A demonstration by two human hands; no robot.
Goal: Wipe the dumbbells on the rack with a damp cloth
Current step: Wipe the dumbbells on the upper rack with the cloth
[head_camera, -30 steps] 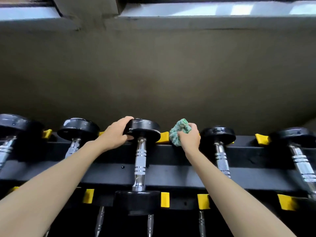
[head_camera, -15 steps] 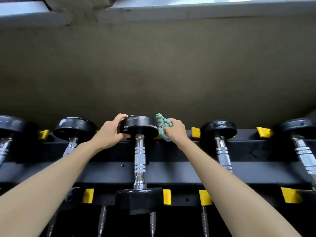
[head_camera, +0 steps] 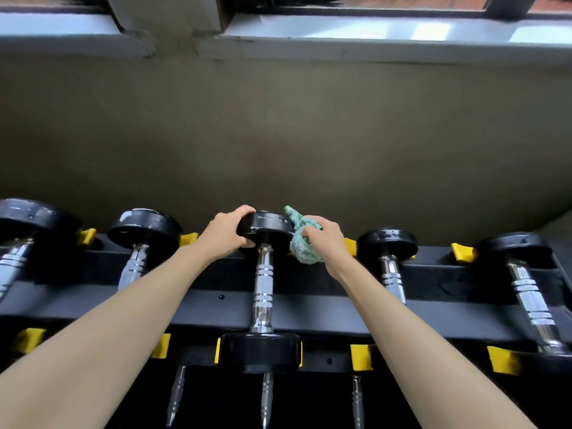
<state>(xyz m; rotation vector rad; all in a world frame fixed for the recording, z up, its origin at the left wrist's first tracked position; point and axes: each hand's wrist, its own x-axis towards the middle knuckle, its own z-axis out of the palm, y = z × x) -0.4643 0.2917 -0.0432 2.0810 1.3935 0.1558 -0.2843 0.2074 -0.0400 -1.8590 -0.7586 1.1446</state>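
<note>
Rack (head_camera: 309,308) black, yellow cradles (head_camera: 360,356) — drab wall (head_camera: 278,134), window (head_camera: 371,29) above.

Drab olive wall (head_camera: 278,125); pale window sill (head_camera: 387,32) above, daylit

Leftmost dumbbell (head_camera: 28,218) partly beyond the left edge, lower-row handles (head_camera: 266,397) beyond the bottom edge.

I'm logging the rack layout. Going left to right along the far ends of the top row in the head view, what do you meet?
First dumbbell → second dumbbell → left hand → third dumbbell → cloth → right hand → fourth dumbbell → fifth dumbbell.
</note>
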